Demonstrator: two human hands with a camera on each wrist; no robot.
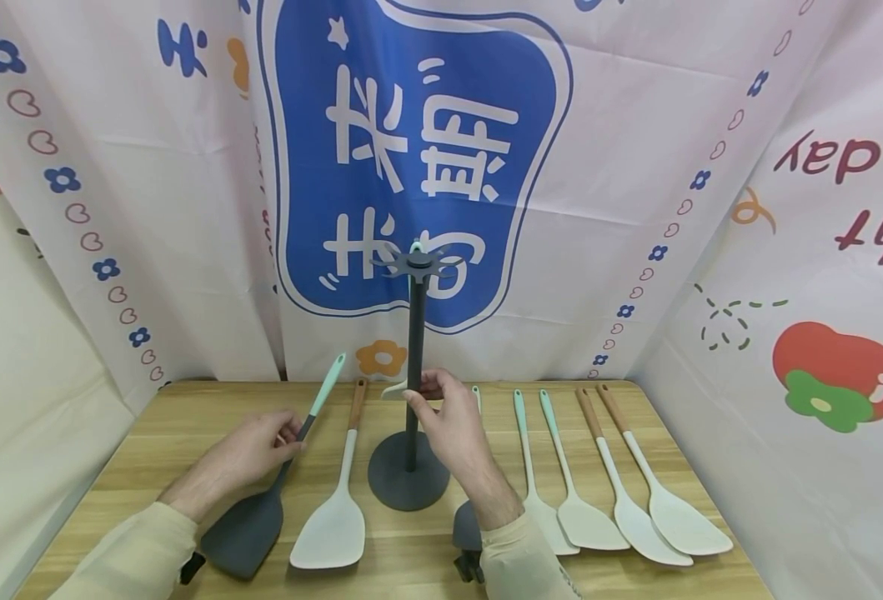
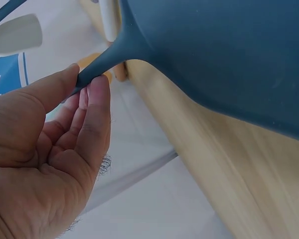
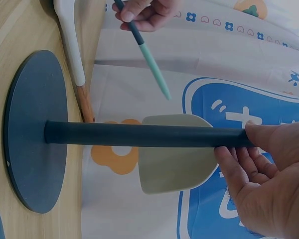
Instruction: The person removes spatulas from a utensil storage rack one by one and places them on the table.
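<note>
My left hand [image 1: 261,446] pinches the neck of a dark spatula [image 1: 246,529] with a mint handle end [image 1: 328,383]. In the left wrist view its broad dark blade [image 2: 224,59] is held above the wooden table. My right hand [image 3: 264,169] grips the upright pole [image 3: 139,134] of a dark utensil stand, thumb on one side and fingers on the other. The stand has a round base [image 1: 409,475] and a ring of hooks [image 1: 420,263] on top. Behind the pole hangs one spatula, its pale blade [image 3: 174,174] showing past both sides of the pole.
Left of the base lies a white spatula [image 1: 332,529] with a wooden handle. To the right, several pale spatulas [image 1: 591,525] with mint or wooden handles lie side by side. A dark spatula [image 1: 467,527] is partly hidden by my right forearm. Printed cloth [image 1: 621,167] hangs behind the table.
</note>
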